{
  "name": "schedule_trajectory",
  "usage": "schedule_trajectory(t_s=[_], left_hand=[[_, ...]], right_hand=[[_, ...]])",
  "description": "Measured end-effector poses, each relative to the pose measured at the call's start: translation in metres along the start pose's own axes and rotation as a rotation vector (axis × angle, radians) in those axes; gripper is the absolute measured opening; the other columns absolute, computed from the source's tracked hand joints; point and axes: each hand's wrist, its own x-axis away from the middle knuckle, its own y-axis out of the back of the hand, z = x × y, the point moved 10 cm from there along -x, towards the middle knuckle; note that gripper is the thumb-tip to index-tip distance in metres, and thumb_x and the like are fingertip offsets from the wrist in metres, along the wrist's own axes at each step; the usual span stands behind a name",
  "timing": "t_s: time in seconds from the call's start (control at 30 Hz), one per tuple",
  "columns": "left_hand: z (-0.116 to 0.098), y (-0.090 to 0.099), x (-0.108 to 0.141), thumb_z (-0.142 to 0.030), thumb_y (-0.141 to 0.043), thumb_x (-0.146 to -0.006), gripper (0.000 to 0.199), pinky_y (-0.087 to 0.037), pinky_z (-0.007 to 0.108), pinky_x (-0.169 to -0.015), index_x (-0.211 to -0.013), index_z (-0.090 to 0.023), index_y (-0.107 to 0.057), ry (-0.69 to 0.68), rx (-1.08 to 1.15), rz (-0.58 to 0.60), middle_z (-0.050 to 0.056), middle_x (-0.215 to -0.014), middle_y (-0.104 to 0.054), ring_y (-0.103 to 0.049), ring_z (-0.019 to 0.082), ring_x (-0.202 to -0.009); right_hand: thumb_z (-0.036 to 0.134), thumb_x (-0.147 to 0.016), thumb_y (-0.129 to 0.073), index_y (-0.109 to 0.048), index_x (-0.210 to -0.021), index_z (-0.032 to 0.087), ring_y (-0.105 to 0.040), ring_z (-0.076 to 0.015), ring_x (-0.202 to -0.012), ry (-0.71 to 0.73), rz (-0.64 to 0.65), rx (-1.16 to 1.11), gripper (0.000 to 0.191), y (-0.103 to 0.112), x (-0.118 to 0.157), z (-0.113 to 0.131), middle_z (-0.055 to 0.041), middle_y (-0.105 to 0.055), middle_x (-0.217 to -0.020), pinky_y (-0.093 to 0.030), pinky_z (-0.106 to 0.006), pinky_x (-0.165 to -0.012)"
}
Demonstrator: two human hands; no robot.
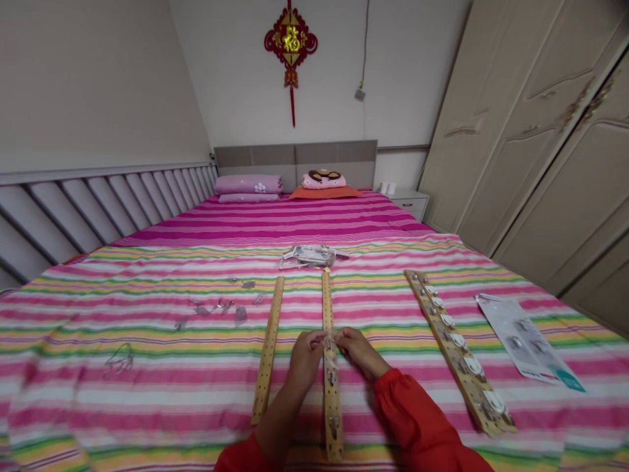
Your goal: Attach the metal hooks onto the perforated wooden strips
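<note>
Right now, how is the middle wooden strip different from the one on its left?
The middle strip carries metal pieces; the left strip shows just holes. Fingers are at the middle strip, but none at the left strip. The middle strip looks longer than the left strip. Both are narrow and wooden.

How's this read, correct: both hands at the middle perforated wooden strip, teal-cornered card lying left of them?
Wrong side for the card: in the head view, the teal-cornered card lies to the right of the left hand and right hand. Both are at the middle perforated wooden strip, as stated.
</note>
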Motion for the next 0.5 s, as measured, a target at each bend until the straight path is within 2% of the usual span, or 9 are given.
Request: schedule_trajectory(t_s=[0.33,0.5], left_hand=[[0.007,-0.005,0.001,-0.023,-0.058,-0.072,0.028,-0.050,0.030,-0.078,-0.094,-0.015,-0.072,0.013,-0.031,0.033,0.008,-0.090,-0.068,-0.064,0.018,-0.083],[0.011,-0.005,0.000,-0.024,-0.057,-0.073,0.030,-0.050,0.031,-0.079,-0.097,-0.015,-0.072,0.021,-0.078,0.032,0.008,-0.091,-0.067,-0.063,0.018,-0.084]], right_hand=[[0.025,-0.061,-0.054,-0.042,-0.047,0.022,-0.027,-0.0067,-0.037,-0.032,-0.042,0.115,0.018,0.004,-0.007,-0.009,0.0094,-0.034,-0.034,-0.017,-0.023,-0.042],[0.029,-0.062,-0.058,-0.041,-0.048,0.022,-0.029,-0.0069,-0.039,-0.035,-0.089,0.164,0.023,0.008,-0.010,-0.015,0.0095,-0.035,-0.035,-0.017,-0.023,-0.043]])
